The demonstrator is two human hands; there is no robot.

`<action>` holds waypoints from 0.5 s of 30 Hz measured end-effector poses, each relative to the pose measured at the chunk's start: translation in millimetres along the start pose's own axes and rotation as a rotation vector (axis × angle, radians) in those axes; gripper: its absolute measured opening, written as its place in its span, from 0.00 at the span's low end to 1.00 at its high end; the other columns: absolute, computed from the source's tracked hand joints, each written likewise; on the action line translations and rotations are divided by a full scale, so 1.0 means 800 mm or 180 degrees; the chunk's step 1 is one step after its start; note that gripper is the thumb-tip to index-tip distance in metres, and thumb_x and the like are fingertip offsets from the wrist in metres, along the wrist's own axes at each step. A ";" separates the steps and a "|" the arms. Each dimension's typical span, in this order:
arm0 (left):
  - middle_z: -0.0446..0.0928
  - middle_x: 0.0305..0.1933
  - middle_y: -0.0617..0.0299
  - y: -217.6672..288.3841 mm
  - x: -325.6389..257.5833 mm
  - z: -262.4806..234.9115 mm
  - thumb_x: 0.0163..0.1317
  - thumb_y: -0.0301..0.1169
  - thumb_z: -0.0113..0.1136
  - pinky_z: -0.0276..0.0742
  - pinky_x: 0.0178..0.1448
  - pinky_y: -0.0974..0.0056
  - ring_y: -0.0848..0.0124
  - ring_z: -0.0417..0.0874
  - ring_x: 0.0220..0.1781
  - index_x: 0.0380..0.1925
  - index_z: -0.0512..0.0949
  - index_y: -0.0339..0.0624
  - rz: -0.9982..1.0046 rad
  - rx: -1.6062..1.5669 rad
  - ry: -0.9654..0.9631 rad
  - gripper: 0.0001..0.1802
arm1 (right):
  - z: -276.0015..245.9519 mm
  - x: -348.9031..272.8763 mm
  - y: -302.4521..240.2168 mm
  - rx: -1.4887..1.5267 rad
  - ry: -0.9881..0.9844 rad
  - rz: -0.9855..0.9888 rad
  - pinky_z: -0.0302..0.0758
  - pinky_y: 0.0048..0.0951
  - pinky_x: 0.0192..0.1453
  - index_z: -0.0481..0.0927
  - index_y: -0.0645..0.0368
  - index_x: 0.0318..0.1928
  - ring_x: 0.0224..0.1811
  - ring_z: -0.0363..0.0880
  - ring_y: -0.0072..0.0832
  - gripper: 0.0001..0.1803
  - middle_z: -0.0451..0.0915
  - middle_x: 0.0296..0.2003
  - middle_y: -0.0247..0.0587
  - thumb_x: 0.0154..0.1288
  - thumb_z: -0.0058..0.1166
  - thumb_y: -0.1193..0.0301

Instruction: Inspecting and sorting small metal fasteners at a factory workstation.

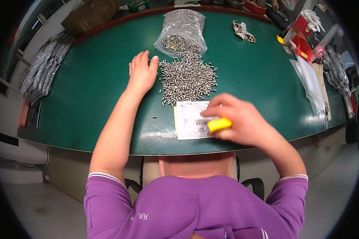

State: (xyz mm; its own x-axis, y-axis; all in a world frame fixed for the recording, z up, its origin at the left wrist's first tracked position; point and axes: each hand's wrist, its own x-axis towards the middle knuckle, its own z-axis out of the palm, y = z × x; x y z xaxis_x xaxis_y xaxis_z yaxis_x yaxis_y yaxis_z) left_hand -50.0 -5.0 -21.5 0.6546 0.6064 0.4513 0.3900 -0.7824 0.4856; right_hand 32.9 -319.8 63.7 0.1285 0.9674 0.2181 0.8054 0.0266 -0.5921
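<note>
While my right hand (243,119) grips a yellow object (219,125), left hand (143,75) unclenched, pins (187,81) lie out; twelve-o'clock bag (183,23) seems partly emptied.

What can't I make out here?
Head view: right end of paper, behind right hand.
Head view: full shape of yellow object, partly hidden by same hand, blurred.
Head view: count of metal pieces, too small, overlapping.
Head view: lower part of shirt, cut off by bottom edge.

Left hand (143,75) extended, thumb apart; blurred right hand (238,121), seemingly half-curled.
</note>
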 end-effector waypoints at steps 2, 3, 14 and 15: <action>0.68 0.68 0.42 0.007 -0.001 -0.002 0.74 0.48 0.44 0.54 0.77 0.47 0.45 0.61 0.74 0.63 0.70 0.33 -0.0026 0.0191 -0.0269 0.30 | 0.005 -0.020 -0.018 -0.0421 -0.0150 0.0225 0.79 0.38 0.53 0.80 0.53 0.55 0.51 0.80 0.41 0.31 0.77 0.52 0.39 0.46 0.74 0.64; 0.68 0.68 0.42 0.013 0.000 -0.003 0.74 0.48 0.44 0.54 0.77 0.48 0.45 0.62 0.74 0.63 0.70 0.32 0.0083 -0.0011 -0.0349 0.30 | 0.009 -0.024 -0.021 -0.0638 -0.0085 0.0305 0.79 0.38 0.52 0.79 0.53 0.56 0.51 0.80 0.42 0.33 0.76 0.54 0.39 0.47 0.74 0.62; 0.68 0.68 0.42 0.044 -0.022 0.000 0.74 0.47 0.45 0.57 0.76 0.51 0.48 0.63 0.73 0.63 0.70 0.32 0.0516 -0.0455 -0.0592 0.30 | 0.005 -0.040 0.021 -0.1611 0.0745 -0.0993 0.79 0.30 0.37 0.83 0.58 0.47 0.33 0.81 0.31 0.16 0.85 0.44 0.37 0.56 0.64 0.73; 0.68 0.68 0.42 0.044 -0.022 0.000 0.74 0.47 0.46 0.57 0.76 0.51 0.48 0.64 0.73 0.62 0.70 0.33 0.0576 -0.0530 -0.0572 0.29 | -0.003 -0.040 0.022 -0.1524 0.0941 -0.0897 0.79 0.30 0.37 0.83 0.58 0.46 0.33 0.82 0.31 0.16 0.85 0.43 0.39 0.55 0.64 0.76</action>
State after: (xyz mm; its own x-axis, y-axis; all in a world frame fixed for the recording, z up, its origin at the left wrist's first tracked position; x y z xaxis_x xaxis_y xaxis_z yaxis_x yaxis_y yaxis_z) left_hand -48.1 -43.3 -12.5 0.8137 0.4130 0.4091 0.1549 -0.8324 0.5321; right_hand 44.0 -351.1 47.7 -0.0271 0.8274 0.5609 0.9927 0.0885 -0.0825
